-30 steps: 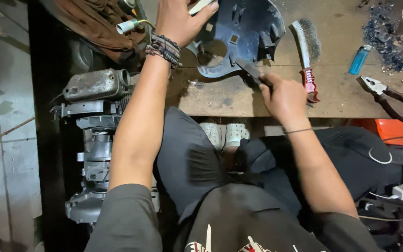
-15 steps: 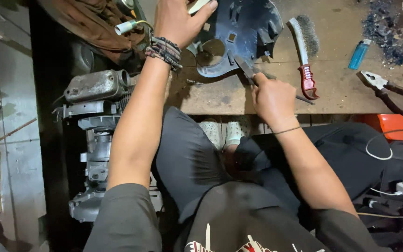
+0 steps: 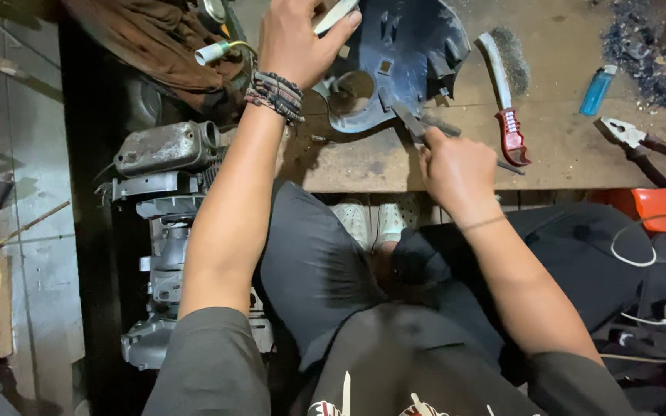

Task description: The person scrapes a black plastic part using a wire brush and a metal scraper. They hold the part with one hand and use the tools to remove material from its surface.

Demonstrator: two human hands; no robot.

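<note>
Upper centre of the frame: our left hand [image 3: 298, 38] pins a dark blue plastic cover [image 3: 402, 58] to the wooden tabletop [image 3: 564, 146], fingers closed on a pale strip. Our right hand [image 3: 456, 169] grips a dark tool [image 3: 410, 123] at the cover's lower edge. Rightward: wire brush [image 3: 502, 108], red handle; blue lighter [image 3: 597, 90]; pliers [image 3: 649, 150].

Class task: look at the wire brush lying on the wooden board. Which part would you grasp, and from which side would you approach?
Grasp the wire brush by its red handle end, probably coming from the board's near edge. That end points toward the person and lies bare, while the bristles sit at the far end, beside the dark plastic cover.
</note>
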